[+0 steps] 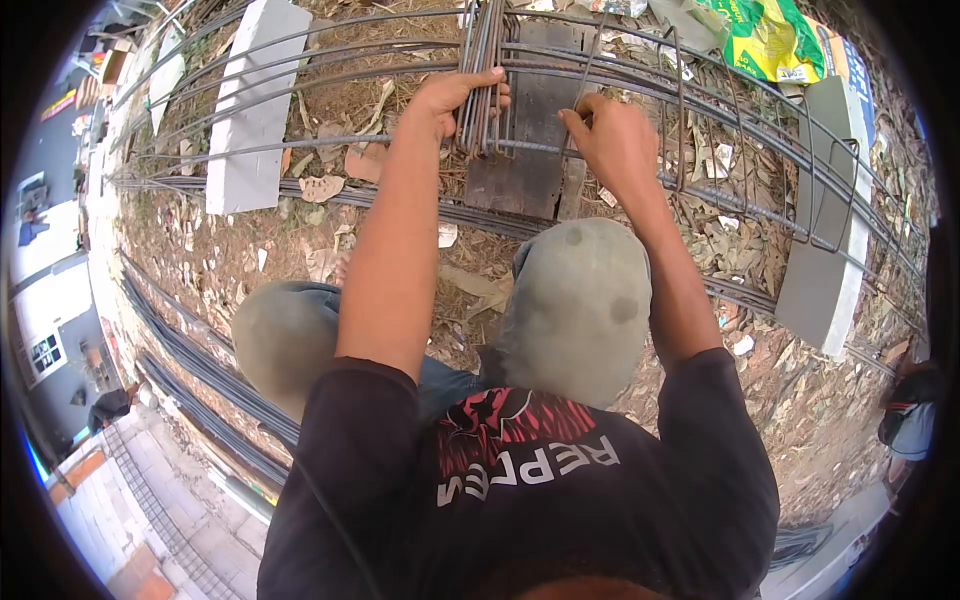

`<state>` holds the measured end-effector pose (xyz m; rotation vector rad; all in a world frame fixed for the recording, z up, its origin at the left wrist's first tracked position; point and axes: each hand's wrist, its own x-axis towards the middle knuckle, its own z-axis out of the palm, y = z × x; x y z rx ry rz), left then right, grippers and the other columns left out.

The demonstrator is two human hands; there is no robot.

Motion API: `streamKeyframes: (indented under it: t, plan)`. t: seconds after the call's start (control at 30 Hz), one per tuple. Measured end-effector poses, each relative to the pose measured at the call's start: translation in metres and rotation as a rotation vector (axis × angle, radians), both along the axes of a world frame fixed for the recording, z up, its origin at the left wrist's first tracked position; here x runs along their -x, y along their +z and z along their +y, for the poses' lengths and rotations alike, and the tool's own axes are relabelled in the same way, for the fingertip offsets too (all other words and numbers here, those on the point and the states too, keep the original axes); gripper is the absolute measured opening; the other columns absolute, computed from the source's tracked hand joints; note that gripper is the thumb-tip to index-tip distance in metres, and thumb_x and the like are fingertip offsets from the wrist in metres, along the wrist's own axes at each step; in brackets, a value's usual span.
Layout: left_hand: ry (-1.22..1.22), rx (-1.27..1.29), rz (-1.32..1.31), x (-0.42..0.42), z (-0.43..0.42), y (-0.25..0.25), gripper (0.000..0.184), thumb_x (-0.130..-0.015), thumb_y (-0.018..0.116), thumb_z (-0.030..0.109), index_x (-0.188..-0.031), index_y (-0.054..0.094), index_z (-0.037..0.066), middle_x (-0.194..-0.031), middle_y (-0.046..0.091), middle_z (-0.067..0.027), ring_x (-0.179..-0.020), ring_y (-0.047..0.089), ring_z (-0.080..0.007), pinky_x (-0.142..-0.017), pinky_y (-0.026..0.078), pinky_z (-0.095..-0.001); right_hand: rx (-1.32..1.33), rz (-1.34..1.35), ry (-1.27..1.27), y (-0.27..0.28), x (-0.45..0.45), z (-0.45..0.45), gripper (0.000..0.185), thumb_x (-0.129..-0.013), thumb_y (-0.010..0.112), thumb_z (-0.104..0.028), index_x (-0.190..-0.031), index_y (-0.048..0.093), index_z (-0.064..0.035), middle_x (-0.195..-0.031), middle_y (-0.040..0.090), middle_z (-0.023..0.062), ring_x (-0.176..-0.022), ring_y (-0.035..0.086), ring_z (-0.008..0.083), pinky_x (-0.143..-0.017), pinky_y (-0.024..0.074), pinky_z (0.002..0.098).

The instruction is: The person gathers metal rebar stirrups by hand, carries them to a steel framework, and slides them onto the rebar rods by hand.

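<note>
My left hand (pixel 453 100) is wrapped round the near part of a tight bundle of steel stirrups (pixel 482 40), thumb lying across the top. The stirrups hang round long rebars (pixel 400 50) that run left to right in front of me. To the right, my right hand (pixel 615 145) is closed in a pinch, thumb and forefinger together on a single stirrup (pixel 588 75) apart from the bundle. Beneath both lies a dark wooden board (pixel 535 115). More stirrups (pixel 678 110) are spaced along the bars farther right. My right fingertips are partly hidden.
Light-coloured blocks, one on the left (pixel 255 110) and one on the right (pixel 825 220), stand under the rebars. A green and yellow sack (pixel 770 40) lies at the back right. More rebars (pixel 210 360) lie on the littered ground at left. Another person (pixel 910 410) is at the right edge.
</note>
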<state>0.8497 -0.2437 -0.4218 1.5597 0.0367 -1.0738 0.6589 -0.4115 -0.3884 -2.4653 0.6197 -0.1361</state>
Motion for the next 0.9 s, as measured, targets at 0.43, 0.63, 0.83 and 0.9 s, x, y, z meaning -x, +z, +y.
streamKeyframes:
  t: [0.43, 0.63, 0.83, 0.9]
  plan:
    - [0.200, 0.036, -0.058, -0.039, 0.055, 0.000, 0.037, -0.090, 0.077, 0.018, -0.112, 0.065, -0.009, -0.097, 0.074, -0.0179, -0.082, 0.075, -0.0221, -0.067, 0.063, -0.0318, -0.019, -0.152, -0.437, 0.010, 0.064, 0.018, 0.023, -0.092, 0.069, -0.030, -0.097, 0.073, -0.0072, -0.075, 0.071, 0.0110, -0.064, 0.067, 0.0255, -0.062, 0.0496, 0.0379]
    - [0.124, 0.061, -0.097, -0.095, 0.121, -0.002, 0.033, -0.086, 0.080, 0.015, -0.105, 0.068, -0.010, -0.093, 0.075, -0.0191, -0.081, 0.075, -0.0227, -0.067, 0.063, -0.0321, 0.072, -0.184, -0.393, 0.029, 0.017, 0.061, 0.030, -0.091, 0.070, -0.030, -0.100, 0.074, -0.0016, -0.072, 0.071, 0.0127, -0.061, 0.066, 0.0215, -0.061, 0.0490, 0.0364]
    - [0.018, 0.231, -0.021, -0.102, 0.132, -0.002, 0.028, -0.085, 0.079, 0.011, -0.101, 0.069, -0.009, -0.086, 0.074, -0.0178, -0.075, 0.075, -0.0233, -0.064, 0.062, -0.0350, -0.006, 0.076, -0.177, 0.058, -0.093, 0.115, 0.032, -0.094, 0.068, -0.029, -0.102, 0.073, 0.0018, -0.079, 0.071, 0.0070, -0.067, 0.063, 0.0122, -0.062, 0.0495, 0.0294]
    - [-0.030, 0.253, 0.021, -0.111, 0.134, -0.006, 0.026, -0.084, 0.079, 0.010, -0.100, 0.070, -0.008, -0.085, 0.074, -0.0177, -0.074, 0.074, -0.0236, -0.063, 0.062, -0.0359, -0.068, 0.178, -0.138, 0.062, -0.135, 0.137, 0.035, -0.094, 0.067, -0.031, -0.101, 0.073, 0.0021, -0.078, 0.071, 0.0075, -0.066, 0.064, 0.0127, -0.063, 0.0509, 0.0305]
